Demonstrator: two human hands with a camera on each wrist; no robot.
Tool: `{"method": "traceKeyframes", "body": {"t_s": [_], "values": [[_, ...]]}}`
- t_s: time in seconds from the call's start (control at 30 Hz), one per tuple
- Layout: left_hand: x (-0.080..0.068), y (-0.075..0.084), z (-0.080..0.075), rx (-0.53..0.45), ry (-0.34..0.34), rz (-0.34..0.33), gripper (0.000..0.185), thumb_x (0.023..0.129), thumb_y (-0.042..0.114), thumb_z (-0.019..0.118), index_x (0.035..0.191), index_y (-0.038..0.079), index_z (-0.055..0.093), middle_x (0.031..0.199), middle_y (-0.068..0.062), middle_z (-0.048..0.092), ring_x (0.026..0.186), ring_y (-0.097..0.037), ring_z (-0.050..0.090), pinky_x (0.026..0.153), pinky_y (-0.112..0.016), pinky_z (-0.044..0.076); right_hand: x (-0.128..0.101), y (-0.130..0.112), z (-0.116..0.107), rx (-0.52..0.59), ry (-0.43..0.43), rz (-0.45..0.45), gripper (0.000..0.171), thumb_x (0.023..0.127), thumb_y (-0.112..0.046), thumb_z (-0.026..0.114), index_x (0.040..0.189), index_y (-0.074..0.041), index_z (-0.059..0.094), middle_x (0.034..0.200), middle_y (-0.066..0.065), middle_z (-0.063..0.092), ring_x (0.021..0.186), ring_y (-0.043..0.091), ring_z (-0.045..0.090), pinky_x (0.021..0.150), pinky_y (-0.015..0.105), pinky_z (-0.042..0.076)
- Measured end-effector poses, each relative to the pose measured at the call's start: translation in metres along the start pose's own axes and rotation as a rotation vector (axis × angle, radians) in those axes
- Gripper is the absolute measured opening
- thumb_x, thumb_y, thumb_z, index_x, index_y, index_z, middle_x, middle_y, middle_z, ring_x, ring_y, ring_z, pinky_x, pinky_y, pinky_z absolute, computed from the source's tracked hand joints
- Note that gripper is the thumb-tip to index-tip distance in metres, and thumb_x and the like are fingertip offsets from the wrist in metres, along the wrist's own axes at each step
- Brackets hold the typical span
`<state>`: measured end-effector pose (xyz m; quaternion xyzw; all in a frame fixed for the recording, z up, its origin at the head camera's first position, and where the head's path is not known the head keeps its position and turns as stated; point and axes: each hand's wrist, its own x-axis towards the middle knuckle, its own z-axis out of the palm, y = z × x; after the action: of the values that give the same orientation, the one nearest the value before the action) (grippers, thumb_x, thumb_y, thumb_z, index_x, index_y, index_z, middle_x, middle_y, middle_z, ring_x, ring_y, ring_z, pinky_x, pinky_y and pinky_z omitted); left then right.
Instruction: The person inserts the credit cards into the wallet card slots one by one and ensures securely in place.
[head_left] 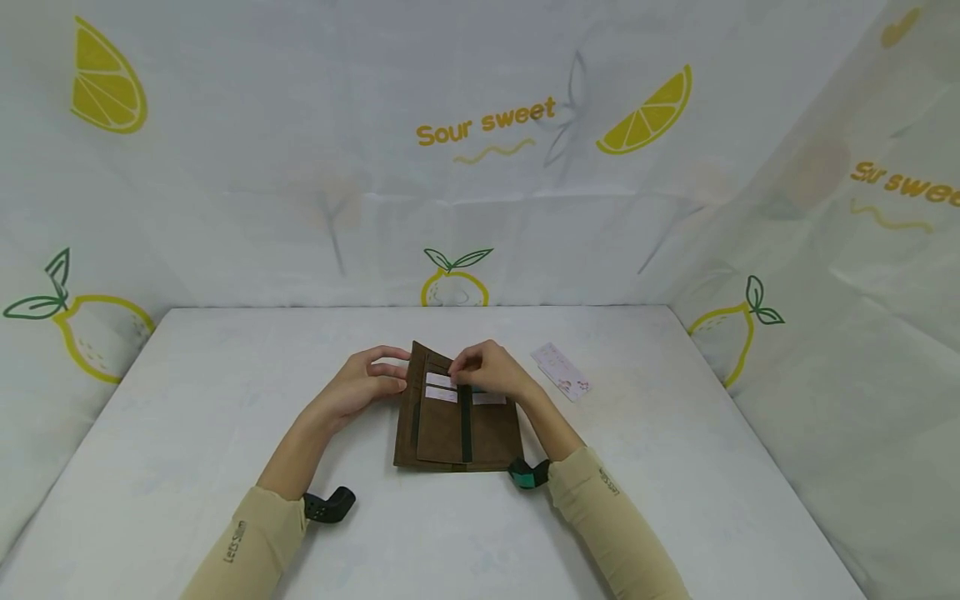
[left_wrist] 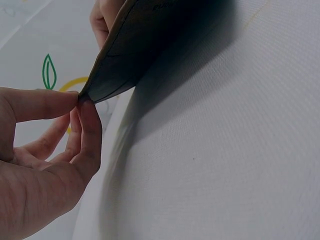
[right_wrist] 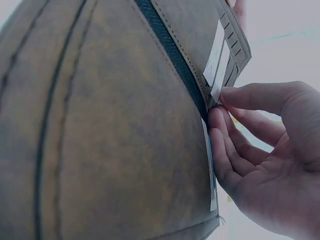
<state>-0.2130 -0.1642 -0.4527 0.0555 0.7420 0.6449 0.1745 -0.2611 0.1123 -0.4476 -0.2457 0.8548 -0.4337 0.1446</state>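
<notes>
A brown wallet (head_left: pixel 438 433) stands open, tilted, near the middle of the table. My left hand (head_left: pixel 360 385) pinches its left edge between thumb and fingers, as the left wrist view also shows on the dark back of the wallet (left_wrist: pixel 117 62). White cards (head_left: pixel 441 394) sit in the slots of the left panel, and another white card (head_left: pixel 491 400) shows in the right panel. At the upper middle, my right hand (head_left: pixel 491 371) pinches a white card's edge with thumb and fingertips. In the right wrist view, the fingers (right_wrist: pixel 227 145) partly cover that card.
A pink-and-white printed card (head_left: pixel 561 372) lies on the white table (head_left: pixel 187 417), right of the wallet. Black wrist devices (head_left: pixel 330 505) are worn at both cuffs. White cloth with lemon prints (head_left: pixel 300 125) hangs behind and at the sides.
</notes>
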Motion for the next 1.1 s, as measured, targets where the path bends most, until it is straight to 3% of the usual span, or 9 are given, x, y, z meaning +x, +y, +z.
{"method": "traceKeyframes", "body": {"t_s": [0.43,0.83,1.1], "values": [[0.0,0.0,0.0,-0.001,0.002,-0.001,0.05,0.1,0.0,0.068,0.148,0.001,0.056,0.113,-0.007,0.069,0.095,-0.013,0.069,0.09,-0.027,0.057,-0.013,0.015,-0.026,-0.04,0.148,0.006,0.018,0.099,-0.01,0.074,0.113,0.002,0.078,0.112,0.02,0.08,0.095,0.025,0.079,0.084,0.031,0.061],[-0.001,0.001,0.001,0.006,0.002,-0.001,0.05,0.1,-0.001,0.067,0.148,0.001,0.056,0.114,-0.009,0.069,0.095,-0.013,0.069,0.09,-0.027,0.057,-0.047,0.037,-0.069,-0.067,0.277,0.116,0.025,0.1,-0.013,0.075,0.119,0.004,0.076,0.119,0.023,0.079,0.102,0.034,0.079,0.084,0.034,0.061],[-0.001,0.001,0.0,0.028,0.0,0.004,0.049,0.101,0.002,0.066,0.149,0.002,0.056,0.123,-0.014,0.069,0.099,-0.013,0.069,0.092,-0.026,0.055,-0.067,0.051,-0.086,-0.196,0.325,0.221,0.028,0.101,-0.016,0.074,0.119,0.005,0.075,0.12,0.026,0.077,0.109,0.042,0.077,0.092,0.049,0.063]]}}
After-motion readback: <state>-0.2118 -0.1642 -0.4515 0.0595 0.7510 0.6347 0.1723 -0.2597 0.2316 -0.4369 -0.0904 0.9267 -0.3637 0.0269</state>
